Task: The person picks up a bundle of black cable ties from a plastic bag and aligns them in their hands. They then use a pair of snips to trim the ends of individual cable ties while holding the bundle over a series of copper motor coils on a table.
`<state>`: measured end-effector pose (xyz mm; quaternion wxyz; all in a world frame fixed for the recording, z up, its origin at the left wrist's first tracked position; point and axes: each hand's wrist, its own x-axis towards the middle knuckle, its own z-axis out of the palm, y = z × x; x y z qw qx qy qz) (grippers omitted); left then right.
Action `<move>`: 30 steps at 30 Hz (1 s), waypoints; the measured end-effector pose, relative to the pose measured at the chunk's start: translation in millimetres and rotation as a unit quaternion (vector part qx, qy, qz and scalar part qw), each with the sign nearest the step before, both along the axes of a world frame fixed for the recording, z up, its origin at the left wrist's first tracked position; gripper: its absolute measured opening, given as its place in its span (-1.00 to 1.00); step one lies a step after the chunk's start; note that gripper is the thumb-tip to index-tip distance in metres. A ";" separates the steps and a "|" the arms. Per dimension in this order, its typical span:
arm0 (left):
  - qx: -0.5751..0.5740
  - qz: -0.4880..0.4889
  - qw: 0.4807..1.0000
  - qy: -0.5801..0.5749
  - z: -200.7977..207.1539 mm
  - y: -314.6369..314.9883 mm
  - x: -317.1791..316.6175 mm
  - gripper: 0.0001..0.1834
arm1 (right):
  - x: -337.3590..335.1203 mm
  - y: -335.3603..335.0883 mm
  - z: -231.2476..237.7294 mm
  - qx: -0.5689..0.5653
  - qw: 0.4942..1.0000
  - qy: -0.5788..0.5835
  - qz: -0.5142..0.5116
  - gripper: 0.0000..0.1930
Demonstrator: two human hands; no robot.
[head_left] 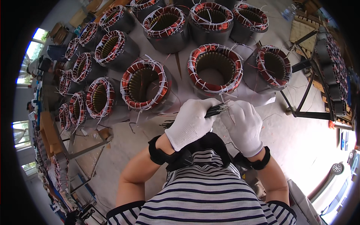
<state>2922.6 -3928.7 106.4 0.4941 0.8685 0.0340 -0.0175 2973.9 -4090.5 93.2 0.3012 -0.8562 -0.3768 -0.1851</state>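
Observation:
A bundle of thin black sleeved wires (216,110) with pale, frayed-looking tips is gripped in my left hand (192,122), which wears a white knit glove. The bundle's other ends poke out on the left side of that hand. Close by its tips is my right hand (244,126), also gloved in white, with its fingers curled together. What those fingers hold is hidden or too fine to name. Just beyond both hands stands a motor stator (240,77) with red windings laced in white cord. Another wound stator (163,90) sits to its left.
Several more laced stators (165,35) stand in rows on the table. A dark metal frame (303,112) is at the right, near stacked stator parts (330,71). At the far right a car (333,187) shows outside. Brown cardboard (50,131) stands at the left.

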 end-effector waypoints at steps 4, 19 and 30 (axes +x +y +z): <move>-0.006 -0.012 1.000 -0.008 -2.3 -1.7 -1.7 -0.83 | 6.8 -5.8 -11.6 0.021 0.994 0.088 0.056 -0.89; 0.130 0.063 0.959 -0.244 8.3 -3.6 -39.1 -0.61 | -41.1 -33.1 0.4 0.198 0.707 0.678 0.024 -0.67; -0.153 0.041 0.986 -0.056 14.4 1.0 -69.6 -0.72 | -69.9 0.6 33.1 0.082 0.990 0.114 -0.025 -0.78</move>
